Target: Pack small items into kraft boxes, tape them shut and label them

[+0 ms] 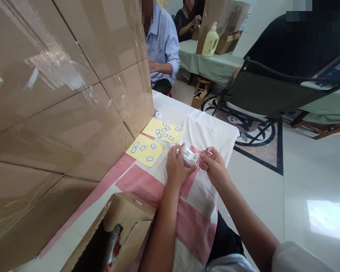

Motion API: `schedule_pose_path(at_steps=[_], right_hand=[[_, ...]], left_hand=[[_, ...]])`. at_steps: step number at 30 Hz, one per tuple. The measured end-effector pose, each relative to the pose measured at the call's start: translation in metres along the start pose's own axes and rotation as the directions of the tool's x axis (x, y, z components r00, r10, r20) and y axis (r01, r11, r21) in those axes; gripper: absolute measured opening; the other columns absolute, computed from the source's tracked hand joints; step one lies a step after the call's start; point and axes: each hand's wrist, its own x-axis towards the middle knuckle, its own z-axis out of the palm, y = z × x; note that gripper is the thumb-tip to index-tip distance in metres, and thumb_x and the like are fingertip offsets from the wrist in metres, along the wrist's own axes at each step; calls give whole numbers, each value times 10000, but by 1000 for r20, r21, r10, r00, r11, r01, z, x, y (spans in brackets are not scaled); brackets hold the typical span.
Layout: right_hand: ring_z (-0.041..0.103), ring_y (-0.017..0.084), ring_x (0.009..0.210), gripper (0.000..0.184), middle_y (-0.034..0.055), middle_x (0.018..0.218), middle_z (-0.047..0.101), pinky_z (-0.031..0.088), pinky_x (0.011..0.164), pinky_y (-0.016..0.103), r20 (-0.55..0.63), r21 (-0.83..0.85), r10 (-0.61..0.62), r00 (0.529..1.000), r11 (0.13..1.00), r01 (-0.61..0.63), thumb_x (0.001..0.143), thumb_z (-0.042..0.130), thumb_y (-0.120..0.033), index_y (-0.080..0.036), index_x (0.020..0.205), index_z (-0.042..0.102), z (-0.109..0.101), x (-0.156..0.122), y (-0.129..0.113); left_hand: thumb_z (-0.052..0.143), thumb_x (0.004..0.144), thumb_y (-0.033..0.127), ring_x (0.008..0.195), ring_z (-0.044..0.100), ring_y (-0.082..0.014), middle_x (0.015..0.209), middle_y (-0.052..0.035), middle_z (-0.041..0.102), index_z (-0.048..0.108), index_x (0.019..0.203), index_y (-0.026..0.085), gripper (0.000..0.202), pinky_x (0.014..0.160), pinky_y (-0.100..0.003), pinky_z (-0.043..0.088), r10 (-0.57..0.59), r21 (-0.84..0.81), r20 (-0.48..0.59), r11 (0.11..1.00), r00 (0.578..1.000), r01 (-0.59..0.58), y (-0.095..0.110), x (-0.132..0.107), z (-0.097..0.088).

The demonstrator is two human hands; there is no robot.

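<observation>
My left hand (177,166) is wrapped round a small white plastic device (187,155), which looks like a tape dispenser with a greenish label on its side. Close to the device's right end, my right hand (214,166) is closed in a pinch; whatever lies between its fingertips is too small to make out. Left of my hands, two yellow sheets (146,153) lie on the cloth-covered table. Several small white stickers with blue borders (150,158) are scattered on them.
Taped cardboard boxes (73,94) form a tall wall at left. An open carton (136,211) stands beside my left forearm. A white roll (158,114) lies at the far end of the table (212,124). People sit beyond, one on a dark folding chair (255,87).
</observation>
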Motion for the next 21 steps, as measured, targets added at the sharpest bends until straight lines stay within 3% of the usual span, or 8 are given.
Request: schedule_pose_path(at_steps=[7,13,17,21], right_hand=[[248,56,461,344,-116,626,355,210,461,226,6,-56,-82,997,995,83,694,665,-153,-261,853,380,6,3,-10],[324,65,475,273,-105,628,398,263,460,217,-84,-240,-105,991,967,82,731,654,-187,-247,821,403,-20,0,16],[337,79,479,242,-104,607,392,271,464,220,-16,-402,-63,998,914,52,800,632,-240,-248,810,391,-35,0,36],[292,81,486,304,-104,583,359,230,456,217,69,-504,-36,997,861,66,804,625,-255,-250,754,325,-36,7,41]], left_hand=[[834,669,349,1355,449,-386,1431,-151,481,434,1465,265,895,1068,-546,481,16,25,-14,1000,1000,-16,-1,-1,2],[835,679,418,1336,462,-393,1401,-168,499,370,1502,225,965,1081,-554,463,35,-4,-39,999,999,-36,-1,1,2],[815,716,444,1339,461,-388,1402,-179,495,339,1513,213,956,1089,-555,453,57,4,-54,998,997,-57,-2,1,3],[828,715,428,1331,469,-381,1395,-180,504,335,1517,213,966,1094,-549,452,69,6,-62,998,996,-69,-3,1,4]])
